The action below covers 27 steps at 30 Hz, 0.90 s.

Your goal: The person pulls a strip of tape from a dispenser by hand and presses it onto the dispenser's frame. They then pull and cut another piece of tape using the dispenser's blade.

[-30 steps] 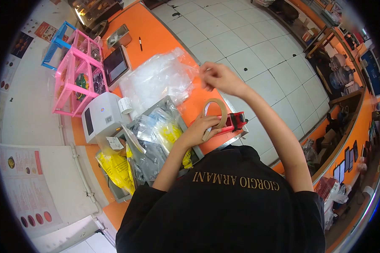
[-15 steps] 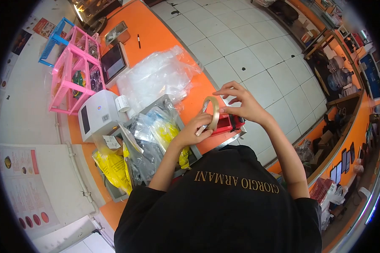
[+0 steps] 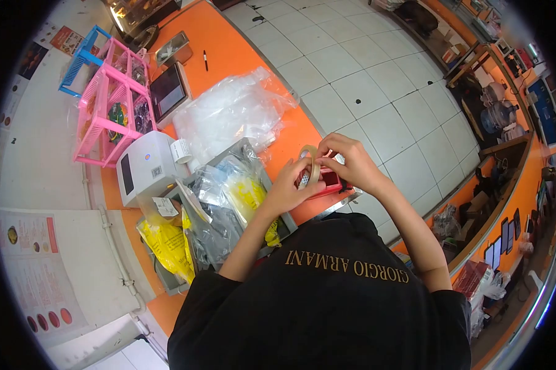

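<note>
In head view, gripping tan ring-shaped roll of adhesive tape [image 3: 315, 170], upright, with closed fingers of left hand [image 3: 290, 188]. At its right rim, bent fingers of right hand [image 3: 354, 163]; cannot tell if gripping. Just beside, red plastic tape dispenser [image 3: 332, 181], partly hidden, on orange tabletop [image 3: 291, 145]. At left, grey plastic tray [image 3: 284, 224] with yellow and clear plastic bags [image 3: 247, 196].

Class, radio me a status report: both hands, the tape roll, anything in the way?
Left hand gripping tape roll. Right hand at roll's edge, pinch unclear. Red holder close by; clear plastic bags off left, not blocking.
</note>
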Tool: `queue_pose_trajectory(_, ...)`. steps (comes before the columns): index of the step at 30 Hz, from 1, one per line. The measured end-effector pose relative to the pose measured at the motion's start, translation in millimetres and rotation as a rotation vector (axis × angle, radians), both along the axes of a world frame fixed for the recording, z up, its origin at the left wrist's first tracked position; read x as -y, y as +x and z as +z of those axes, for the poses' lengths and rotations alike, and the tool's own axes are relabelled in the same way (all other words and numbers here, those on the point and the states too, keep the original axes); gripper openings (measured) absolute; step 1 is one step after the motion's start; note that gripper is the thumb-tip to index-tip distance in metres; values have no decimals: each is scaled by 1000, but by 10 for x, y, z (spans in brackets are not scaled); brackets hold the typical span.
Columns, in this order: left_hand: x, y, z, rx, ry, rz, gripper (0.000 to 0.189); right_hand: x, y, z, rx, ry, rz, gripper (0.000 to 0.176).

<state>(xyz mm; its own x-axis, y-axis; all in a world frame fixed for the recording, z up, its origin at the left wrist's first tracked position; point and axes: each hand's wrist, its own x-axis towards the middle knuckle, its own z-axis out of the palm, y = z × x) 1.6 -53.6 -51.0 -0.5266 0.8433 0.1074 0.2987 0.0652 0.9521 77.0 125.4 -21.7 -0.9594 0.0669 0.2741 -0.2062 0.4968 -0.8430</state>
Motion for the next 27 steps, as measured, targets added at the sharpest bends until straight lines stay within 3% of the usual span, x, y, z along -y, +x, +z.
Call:
queue_pose_trajectory(1,-13,26,-10,0,-1,3,31,15,-5,-13,0,-1,3,7)
queue_pose_trajectory(3,-22,55,-37,268,-80,104,25,38,-13,-27,-111,109,-17,9)
queue_pose_trajectory(9,18,23,-88,-30,18,23,24,-6,-67,13,6,79,-39,9)
queue_pose_trajectory(12,60,-14,-98,130,-20,-1,24,-30,-117,-45,77,-17,-11,11)
queue_pose_trajectory(19,115,-51,-28,174,-14,-81,23,-68,-222,-76,120,-82,-73,11)
queue_pose_trajectory(27,157,-20,-97,272,27,-86,19,-184,-317,-213,229,-498,-73,4)
